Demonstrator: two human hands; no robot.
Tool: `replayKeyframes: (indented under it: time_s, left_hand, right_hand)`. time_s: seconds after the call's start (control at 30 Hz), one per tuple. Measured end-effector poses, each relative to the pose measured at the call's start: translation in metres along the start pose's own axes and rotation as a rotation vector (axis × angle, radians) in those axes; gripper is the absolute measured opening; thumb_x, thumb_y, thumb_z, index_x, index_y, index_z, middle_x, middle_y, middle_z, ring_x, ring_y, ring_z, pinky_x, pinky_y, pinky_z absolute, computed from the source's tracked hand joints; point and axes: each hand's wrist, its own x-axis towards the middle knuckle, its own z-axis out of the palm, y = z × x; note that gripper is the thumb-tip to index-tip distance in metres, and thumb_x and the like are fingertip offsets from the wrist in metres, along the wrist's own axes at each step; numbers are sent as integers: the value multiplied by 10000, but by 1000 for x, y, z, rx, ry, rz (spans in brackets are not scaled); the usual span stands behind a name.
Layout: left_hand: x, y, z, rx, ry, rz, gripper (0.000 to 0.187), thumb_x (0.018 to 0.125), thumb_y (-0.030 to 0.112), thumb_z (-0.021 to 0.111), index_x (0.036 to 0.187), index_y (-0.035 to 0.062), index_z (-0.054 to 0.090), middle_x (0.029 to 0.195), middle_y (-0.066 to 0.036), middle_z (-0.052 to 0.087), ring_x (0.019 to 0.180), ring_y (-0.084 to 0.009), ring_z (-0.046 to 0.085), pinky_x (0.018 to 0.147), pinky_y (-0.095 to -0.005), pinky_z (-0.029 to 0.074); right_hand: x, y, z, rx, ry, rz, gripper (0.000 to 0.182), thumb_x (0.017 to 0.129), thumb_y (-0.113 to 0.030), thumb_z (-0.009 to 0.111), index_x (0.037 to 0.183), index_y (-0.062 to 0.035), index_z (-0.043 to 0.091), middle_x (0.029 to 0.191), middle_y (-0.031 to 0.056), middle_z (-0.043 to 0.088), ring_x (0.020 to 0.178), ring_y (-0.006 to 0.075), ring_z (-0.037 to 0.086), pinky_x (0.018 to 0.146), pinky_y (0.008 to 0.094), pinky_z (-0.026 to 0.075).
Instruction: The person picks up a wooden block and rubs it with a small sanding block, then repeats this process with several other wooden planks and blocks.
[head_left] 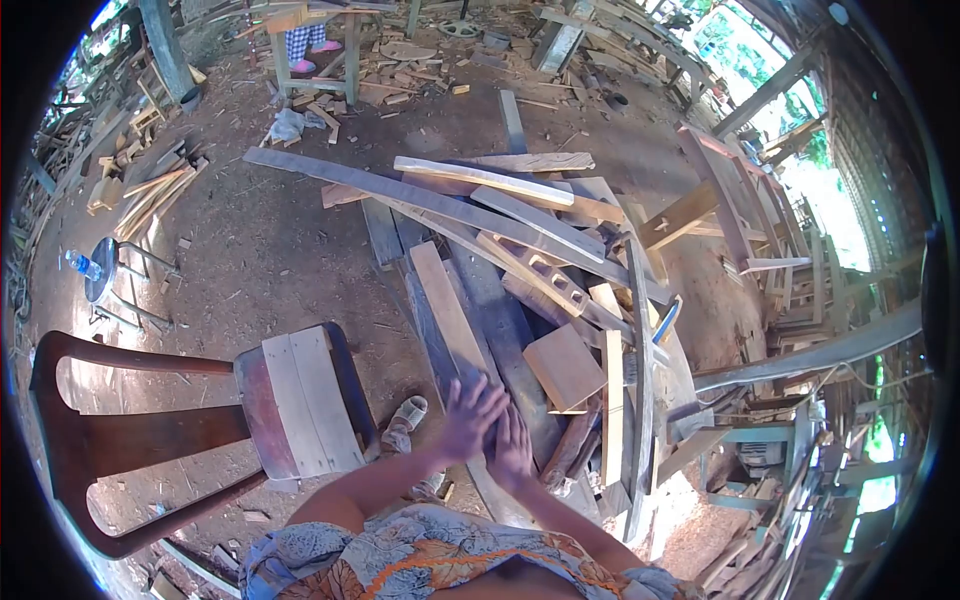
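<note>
A pale board (447, 300) lies on the bench (384, 235), its long axis pointing away and slightly left; the left hand (474, 410) covers its near end, the right hand (512, 448) beside, fingers' grip unclear. Piled planks (535, 225) and a wooden block (565, 368) crowd its right.

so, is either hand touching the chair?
No, the left hand and right hand are both at the wood pile, apart from the chair.

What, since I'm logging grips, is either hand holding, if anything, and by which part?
Cannot be told: the left hand lies over the near end of a wooden plank, the right hand beside it, and their undersides are hidden.
</note>
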Motion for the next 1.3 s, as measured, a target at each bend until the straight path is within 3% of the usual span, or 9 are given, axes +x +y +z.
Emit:
replayKeyframes:
  time_s: [0.17,0.3,0.4,0.53,0.67,0.8,0.9,1.07,1.3]
  left_hand:
    - [-26,49,8,-127,-22,42,569,866,309,567,1397,114,507,1517,-55,380,1468,-295,199,1138,-644,47]
    - [-21,38,8,-158,-37,84,547,886,320,561,1399,134,515,1515,-41,391,1467,-276,204,1165,-582,6]
    - [-9,19,2,-181,-58,86,542,901,344,543,1405,145,510,1524,-33,383,1468,-277,204,1175,-553,-15]
    - [31,-37,-13,-1,-32,50,563,875,354,561,1402,163,515,1536,-48,374,1468,-300,205,1164,-588,-12]
    - [97,-122,-62,-63,80,-25,605,788,188,570,1389,161,516,1501,-27,416,1452,-286,246,1167,-613,50]
    - [148,-208,-84,80,114,-88,517,843,246,565,1356,186,545,1472,-27,444,1441,-291,262,1163,-621,72]
    - [157,-229,-82,119,109,-108,481,873,296,556,1345,202,555,1469,-20,448,1441,-288,259,1160,-630,77]
    - [140,-205,-71,103,164,-100,478,890,355,524,1342,203,556,1475,-14,439,1445,-288,246,1160,-637,75]
    - [61,-76,-27,101,89,-82,565,877,344,508,1412,163,492,1509,-32,394,1443,-321,233,1142,-648,56]
  right_hand:
    - [-67,6,-12,-12,48,47,672,886,-185,585,1435,63,287,1452,294,366,1343,440,379,1084,555,314]
    - [-59,3,-4,-23,121,5,718,867,-180,597,1440,62,239,1467,305,336,1346,453,370,1078,579,302]
    - [-42,9,4,-8,49,17,711,869,-168,589,1438,62,230,1477,313,311,1347,464,360,1079,588,294]
    - [39,-5,10,-5,-40,54,693,887,-184,569,1436,75,235,1482,300,310,1371,446,329,1116,562,257]
    - [167,-24,34,19,-64,39,729,889,-229,584,1461,60,236,1507,264,286,1400,399,290,1144,497,251]
    - [276,-37,69,-15,-46,13,750,873,-235,604,1469,31,235,1469,253,360,1364,383,362,1140,482,263]
    - [297,-44,72,-12,-98,79,748,846,-224,621,1463,14,270,1479,220,362,1363,363,371,1144,479,266]
    - [265,-37,65,-15,-88,64,707,855,-200,604,1450,17,289,1463,220,381,1333,368,410,1125,471,301]
    - [109,-10,26,12,5,6,634,869,-203,588,1401,46,350,1452,246,391,1307,413,429,1114,485,319]
